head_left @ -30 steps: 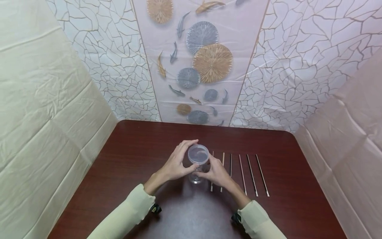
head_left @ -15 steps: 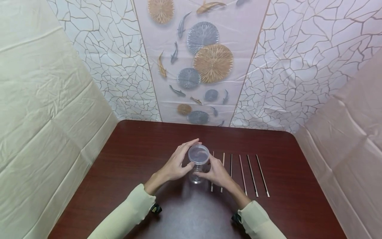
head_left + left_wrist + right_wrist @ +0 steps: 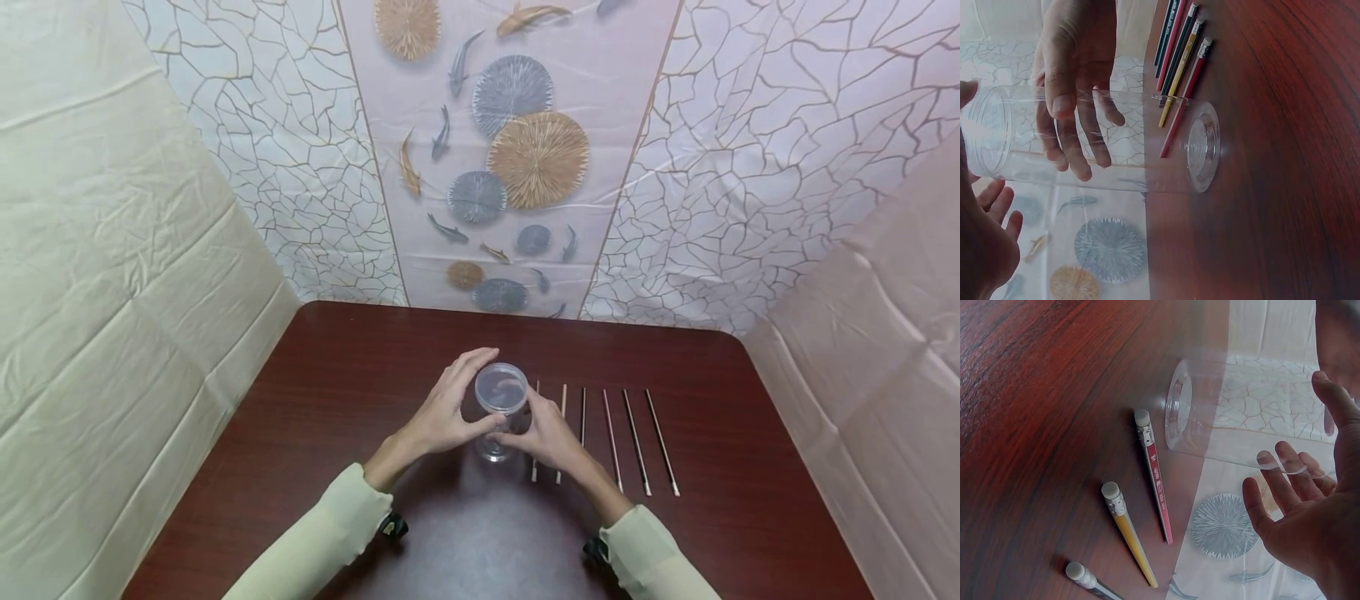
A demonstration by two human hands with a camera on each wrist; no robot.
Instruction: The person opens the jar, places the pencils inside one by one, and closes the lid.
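Note:
A tall clear plastic jar (image 3: 497, 448) stands upright on the table, its base on the wood. A round clear lid (image 3: 501, 388) tops it, with ridged edges in the left wrist view. My left hand (image 3: 442, 414) holds the lid from the left, thumb at the near edge and fingers round the far side. Lower down, my right hand (image 3: 549, 431) grips the jar's body (image 3: 1129, 144) from the right, thumb in front and fingers behind. The fingers (image 3: 1279, 481) of the right hand show partly through the clear wall.
Several pencils lie side by side right of the jar, among them a red pencil (image 3: 1159, 487), a yellow pencil (image 3: 1132, 540) and a dark pencil (image 3: 637, 442). The dark red wooden table (image 3: 352, 358) ends at a patterned cloth backdrop (image 3: 487, 250); pale cloth hangs on both sides.
My left thumb drew back from the lid's near edge half a second ago and now reaches forward across it again. The right hand and jar stay in place.

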